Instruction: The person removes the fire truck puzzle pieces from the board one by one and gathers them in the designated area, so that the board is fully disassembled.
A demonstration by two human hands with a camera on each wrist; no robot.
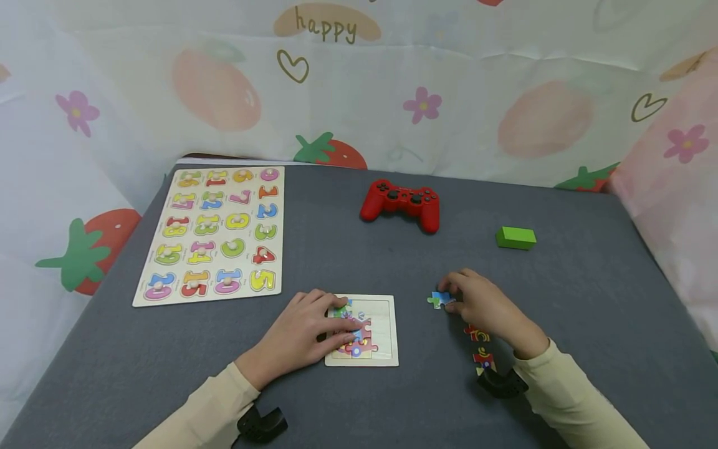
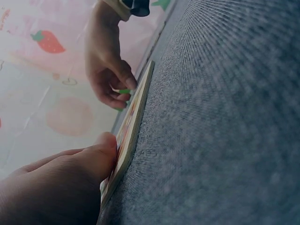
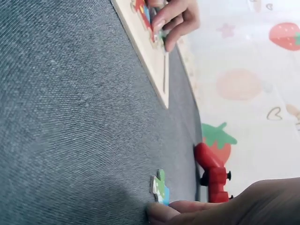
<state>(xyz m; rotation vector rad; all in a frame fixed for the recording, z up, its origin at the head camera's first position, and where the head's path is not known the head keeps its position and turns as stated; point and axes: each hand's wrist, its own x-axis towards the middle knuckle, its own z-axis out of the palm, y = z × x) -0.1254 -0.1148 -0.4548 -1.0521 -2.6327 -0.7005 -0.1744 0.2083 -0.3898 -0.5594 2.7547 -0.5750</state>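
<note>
A small square wooden puzzle board [image 1: 387, 330] lies on the grey table, its left part filled with joined colourful pieces [image 1: 364, 343]. My left hand [image 1: 303, 330] rests over the board's left side, fingers spread on the pieces. To the right of the board, my right hand [image 1: 488, 305] pinches a blue and green puzzle piece [image 1: 439, 299] between thumb and fingers at the table surface. In the right wrist view this piece [image 3: 160, 190] shows its green knob beyond the fingertips. Red puzzle pieces [image 1: 483, 358] lie below the right hand, partly under the wrist.
A large number board [image 1: 219, 234] lies at the back left. At the back are a red game controller [image 1: 399, 202] and, farther right, a green block [image 1: 516, 237]. A printed cloth [image 1: 364, 81] hangs behind the grey table [image 1: 348, 411].
</note>
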